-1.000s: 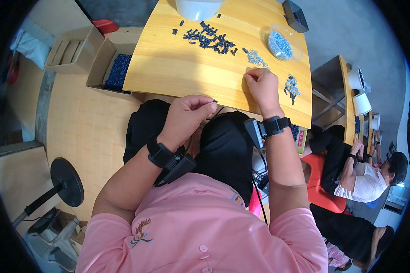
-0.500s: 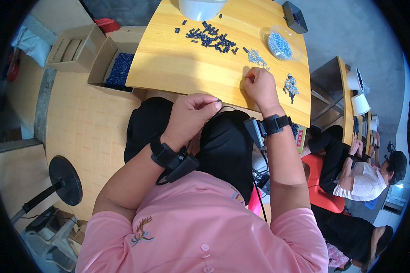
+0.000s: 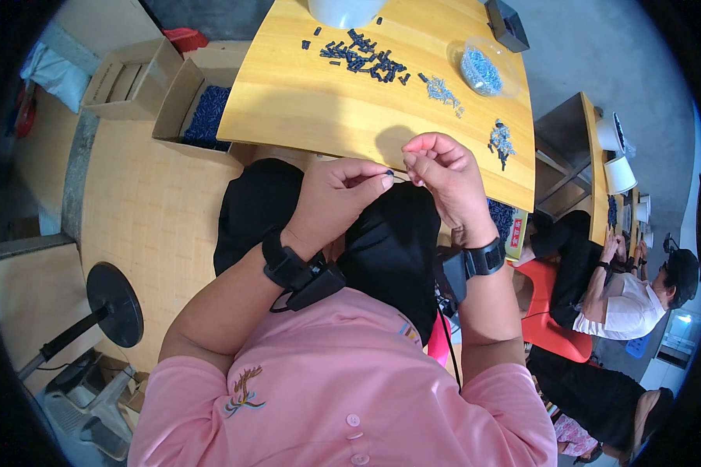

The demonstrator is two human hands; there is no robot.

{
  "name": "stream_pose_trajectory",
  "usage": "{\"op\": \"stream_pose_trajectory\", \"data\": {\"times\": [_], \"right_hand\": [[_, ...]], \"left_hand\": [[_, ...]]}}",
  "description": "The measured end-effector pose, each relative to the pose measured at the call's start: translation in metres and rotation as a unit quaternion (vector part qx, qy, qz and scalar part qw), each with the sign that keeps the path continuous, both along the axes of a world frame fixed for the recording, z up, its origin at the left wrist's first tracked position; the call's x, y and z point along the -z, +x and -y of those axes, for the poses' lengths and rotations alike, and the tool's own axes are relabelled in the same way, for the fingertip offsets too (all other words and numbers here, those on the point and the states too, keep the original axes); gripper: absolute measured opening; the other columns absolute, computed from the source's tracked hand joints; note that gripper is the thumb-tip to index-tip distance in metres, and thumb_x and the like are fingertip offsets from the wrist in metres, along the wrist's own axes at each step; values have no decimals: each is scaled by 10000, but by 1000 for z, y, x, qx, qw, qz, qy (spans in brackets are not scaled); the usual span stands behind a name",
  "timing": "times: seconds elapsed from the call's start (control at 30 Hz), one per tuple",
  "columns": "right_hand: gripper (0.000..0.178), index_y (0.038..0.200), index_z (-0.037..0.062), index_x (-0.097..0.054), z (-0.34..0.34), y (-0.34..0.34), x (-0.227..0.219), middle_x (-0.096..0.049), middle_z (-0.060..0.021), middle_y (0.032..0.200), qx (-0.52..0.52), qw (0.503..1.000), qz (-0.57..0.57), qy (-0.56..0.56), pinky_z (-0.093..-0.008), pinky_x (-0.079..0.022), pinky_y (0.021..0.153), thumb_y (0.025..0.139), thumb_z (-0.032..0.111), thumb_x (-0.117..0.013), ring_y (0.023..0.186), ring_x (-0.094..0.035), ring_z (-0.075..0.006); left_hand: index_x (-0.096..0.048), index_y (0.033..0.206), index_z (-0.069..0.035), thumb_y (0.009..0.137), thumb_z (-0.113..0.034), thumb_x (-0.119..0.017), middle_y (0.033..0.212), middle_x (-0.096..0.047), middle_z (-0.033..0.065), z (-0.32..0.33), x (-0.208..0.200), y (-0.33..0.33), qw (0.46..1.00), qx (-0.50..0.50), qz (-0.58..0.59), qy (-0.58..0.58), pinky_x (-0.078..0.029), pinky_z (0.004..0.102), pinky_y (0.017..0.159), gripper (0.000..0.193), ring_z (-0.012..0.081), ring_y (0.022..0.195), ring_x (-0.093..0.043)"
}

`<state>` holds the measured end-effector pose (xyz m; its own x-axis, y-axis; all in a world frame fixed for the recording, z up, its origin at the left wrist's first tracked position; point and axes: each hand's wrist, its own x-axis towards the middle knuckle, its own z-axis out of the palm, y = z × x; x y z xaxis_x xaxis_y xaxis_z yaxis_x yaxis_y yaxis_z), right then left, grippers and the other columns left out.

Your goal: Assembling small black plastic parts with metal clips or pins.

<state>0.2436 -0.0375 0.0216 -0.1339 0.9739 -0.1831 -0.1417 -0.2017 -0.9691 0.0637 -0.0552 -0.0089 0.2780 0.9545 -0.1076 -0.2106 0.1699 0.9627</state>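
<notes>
Above my lap, at the table's near edge, my left hand [image 3: 331, 198] pinches a small black piece [image 3: 389, 173] between thumb and forefinger. Just to its right, my right hand [image 3: 448, 175] is closed in a pinch; what its fingertips hold is too small to make out. The two sets of fingertips are close together but apart. Beyond them on the wooden table [image 3: 288, 109] lie a pile of small black cylindrical parts [image 3: 366, 58] and a scatter of small silvery pieces [image 3: 442, 92]. A small heap of silvery and black pieces [image 3: 501, 142] lies near the right edge.
A clear bowl of bluish-silver pieces [image 3: 481, 72], a black tray [image 3: 506, 27] and a white tub [image 3: 346, 12] stand on the table. On the left, a cardboard box [image 3: 167, 117] holds dark blue parts. A co-worker [image 3: 619, 292] sits at another table on the right.
My right hand has come back from the silvery pieces on the table to beside my left fingertips. My left hand keeps its pinch on the black piece and has shifted slightly right.
</notes>
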Motion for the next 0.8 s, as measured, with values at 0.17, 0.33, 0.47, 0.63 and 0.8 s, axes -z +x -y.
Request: {"op": "stream_pose_trajectory", "data": {"times": [0.17, 0.33, 0.47, 0.63, 0.8], "right_hand": [[111, 927, 23, -654, 11, -5, -1, -629, 6, 750, -16, 1000, -3, -12, -176, -420, 570, 828, 68, -672, 641, -541, -37], [96, 892, 28, -673, 16, -10, -4, -635, 9, 727, 4, 999, 50, -18, -176, -420, 553, 820, 88, -689, 625, -546, -39], [97, 895, 26, -680, 19, -10, -3, -640, 6, 725, 8, 999, 48, -19, -175, -421, 554, 821, 88, -688, 630, -551, -40], [92, 900, 17, -688, 22, -11, -6, -644, 6, 724, 18, 996, 82, 0, -170, -420, 542, 832, 78, -674, 616, -546, -35], [99, 911, 13, -688, 26, -13, -8, -636, 15, 717, 25, 993, 112, 23, -163, -415, 542, 838, 78, -669, 610, -531, -27]], "left_hand": [[-685, 950, 17, 820, -90, -682, 828, -676, 28, 2, 3, -1, 1000, -14, 22, 17, -470, 191, 685, 168, 52, 739, -589], [-681, 966, 17, 844, -88, -652, 835, -683, 38, 3, -1, -1, 999, 4, 36, 19, -473, 194, 694, 163, 59, 759, -604], [-678, 967, 21, 852, -85, -640, 833, -685, 42, 4, -6, -3, 999, 12, 17, 32, -477, 198, 704, 161, 61, 764, -608], [-678, 961, 24, 844, -72, -635, 843, -691, 54, 5, -8, -3, 998, 24, 40, 33, -487, 205, 709, 158, 70, 768, -618], [-674, 972, 10, 843, -53, -642, 866, -671, 23, 7, -7, -3, 999, 23, -14, 48, -465, 191, 700, 147, 56, 774, -594]]}}
